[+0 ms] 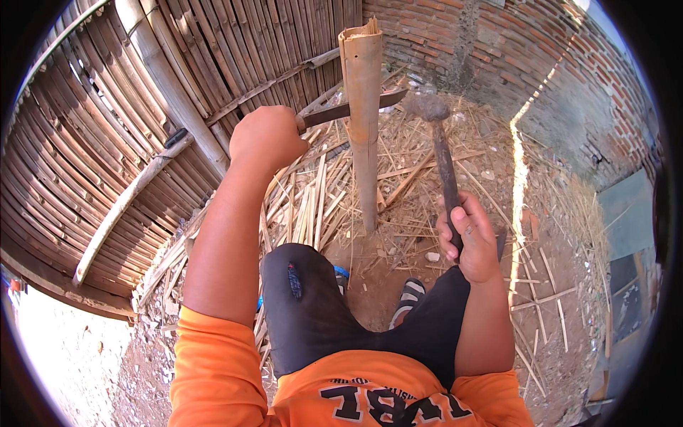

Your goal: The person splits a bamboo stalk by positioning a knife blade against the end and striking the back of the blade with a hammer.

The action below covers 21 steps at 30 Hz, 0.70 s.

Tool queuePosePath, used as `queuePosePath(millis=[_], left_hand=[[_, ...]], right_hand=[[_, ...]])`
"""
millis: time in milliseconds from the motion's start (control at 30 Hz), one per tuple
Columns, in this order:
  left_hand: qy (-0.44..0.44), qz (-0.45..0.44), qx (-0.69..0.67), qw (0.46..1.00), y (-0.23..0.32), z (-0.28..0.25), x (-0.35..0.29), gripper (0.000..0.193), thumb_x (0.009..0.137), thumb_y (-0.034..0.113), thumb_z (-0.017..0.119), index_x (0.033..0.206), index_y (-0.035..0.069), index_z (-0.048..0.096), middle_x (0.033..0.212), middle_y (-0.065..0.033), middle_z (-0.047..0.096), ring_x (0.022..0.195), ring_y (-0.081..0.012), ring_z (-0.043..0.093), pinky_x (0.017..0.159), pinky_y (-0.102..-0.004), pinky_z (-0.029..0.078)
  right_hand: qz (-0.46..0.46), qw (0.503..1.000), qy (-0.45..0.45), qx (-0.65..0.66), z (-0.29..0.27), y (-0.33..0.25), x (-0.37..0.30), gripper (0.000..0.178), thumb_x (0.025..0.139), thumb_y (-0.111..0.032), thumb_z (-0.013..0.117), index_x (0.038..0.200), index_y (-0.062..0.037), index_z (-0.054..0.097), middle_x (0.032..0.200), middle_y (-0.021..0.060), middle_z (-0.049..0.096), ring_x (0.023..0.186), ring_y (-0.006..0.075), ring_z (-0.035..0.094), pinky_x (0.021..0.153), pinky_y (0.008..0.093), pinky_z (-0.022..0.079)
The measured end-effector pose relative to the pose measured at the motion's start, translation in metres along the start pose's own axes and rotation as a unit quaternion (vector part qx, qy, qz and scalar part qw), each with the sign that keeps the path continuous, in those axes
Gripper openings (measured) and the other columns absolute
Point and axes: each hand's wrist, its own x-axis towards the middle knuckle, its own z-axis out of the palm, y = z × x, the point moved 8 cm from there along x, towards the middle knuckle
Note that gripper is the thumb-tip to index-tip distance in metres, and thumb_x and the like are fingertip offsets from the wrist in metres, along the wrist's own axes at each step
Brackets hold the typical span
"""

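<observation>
My left hand (267, 139) is closed around the handle of a machete (334, 114). Its blade reaches right across an upright bamboo pole (364, 114), which has a broken, ragged top end. The blade shows on both sides of the pole while its middle is hidden by the bamboo; I cannot tell whether it sits in a split or behind. My right hand (471, 235) grips a hammer (446, 164) by its dark handle, the blocky head raised just right of the blade's tip and apart from it.
Bamboo strips (313, 203) and shavings litter the dirt around the pole's foot. A slatted bamboo wall (107, 135) stands at left, a brick wall (541, 71) at the back right. Crossed thin sticks (544, 299) lie at right. My knees flank the pole's lower end, with sandals (408, 295) below.
</observation>
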Motion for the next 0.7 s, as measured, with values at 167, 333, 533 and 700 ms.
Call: queuePosePath(millis=[167, 333, 533, 700], left_hand=[[0.047, 0.028, 0.028, 0.998, 0.01, -0.006, 0.017, 0.039, 0.075, 0.037, 0.081, 0.101, 0.009, 0.076, 0.101, -0.014, 0.075, 0.099, -0.0321, 0.072, 0.087, -0.0443, 0.058], [0.042, 0.057, 0.034, 0.997, 0.023, -0.008, 0.035, 0.037, 0.075, 0.037, 0.082, 0.098, 0.009, 0.076, 0.096, -0.014, 0.075, 0.095, -0.0322, 0.072, 0.085, -0.0446, 0.058], [0.038, 0.05, 0.045, 0.997, 0.048, -0.012, 0.041, 0.034, 0.076, 0.035, 0.081, 0.099, 0.01, 0.077, 0.096, -0.0132, 0.075, 0.096, -0.032, 0.072, 0.085, -0.0443, 0.058], [0.013, 0.045, 0.064, 0.997, 0.072, -0.017, 0.036, 0.026, 0.083, 0.026, 0.073, 0.107, 0.02, 0.08, 0.104, -0.0096, 0.076, 0.099, -0.03, 0.073, 0.086, -0.0424, 0.059]], right_hand=[[0.019, 0.997, 0.055, 0.059, -0.012, 0.048, -0.01, 0.04, 0.111, -0.036, 0.047, 0.132, -0.0013, 0.05, 0.081, 0.0037, 0.055, 0.059, 0.0081, 0.049, 0.053, 0.0212, 0.042], [-0.054, 0.994, 0.088, -0.045, -0.047, 0.023, 0.033, 0.041, 0.112, -0.033, 0.044, 0.136, -0.0001, 0.048, 0.08, 0.0026, 0.053, 0.062, 0.0075, 0.049, 0.057, 0.0236, 0.043], [-0.122, 0.979, 0.123, -0.11, -0.04, -0.006, 0.027, 0.034, 0.11, -0.02, 0.048, 0.14, -0.003, 0.045, 0.082, 0.001, 0.052, 0.062, 0.0066, 0.047, 0.055, 0.0234, 0.041], [-0.098, 0.993, -0.064, -0.028, -0.007, -0.034, 0.027, 0.023, 0.106, -0.011, 0.055, 0.128, -0.0046, 0.055, 0.082, 0.0012, 0.053, 0.069, 0.011, 0.054, 0.066, 0.0296, 0.045]])
